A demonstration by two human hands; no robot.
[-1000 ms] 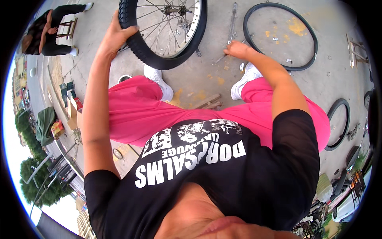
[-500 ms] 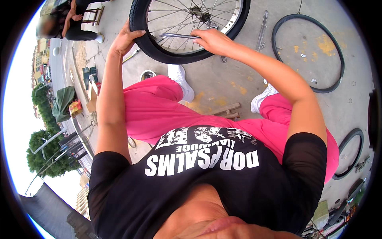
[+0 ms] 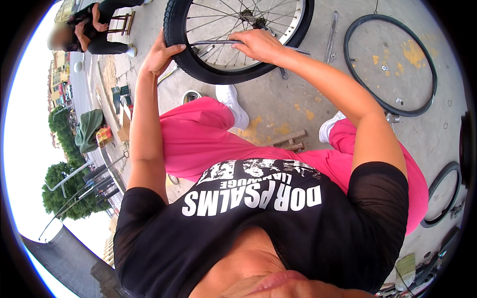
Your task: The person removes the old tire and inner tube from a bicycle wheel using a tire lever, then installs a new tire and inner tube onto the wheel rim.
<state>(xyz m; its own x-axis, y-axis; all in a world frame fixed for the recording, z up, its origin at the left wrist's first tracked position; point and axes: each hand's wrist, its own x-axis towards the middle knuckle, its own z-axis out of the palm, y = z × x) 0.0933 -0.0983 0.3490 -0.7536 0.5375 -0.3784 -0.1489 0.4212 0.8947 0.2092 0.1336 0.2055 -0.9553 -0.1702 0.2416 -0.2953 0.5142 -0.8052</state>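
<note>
Roughly between wheel [image 3: 223, 76] and pink trousers [image 3: 196, 134], a round container [image 3: 184, 97], contents unclear

Head-worn, my wide fisheye camera looks steeply down past my black shirt [image 3: 298, 228], close below, toward my left hand [image 3: 161, 57] and right hand [image 3: 257, 45] farther out over the concrete ground [image 3: 310, 89], with trees [image 3: 69, 193] at its left rim.
</note>
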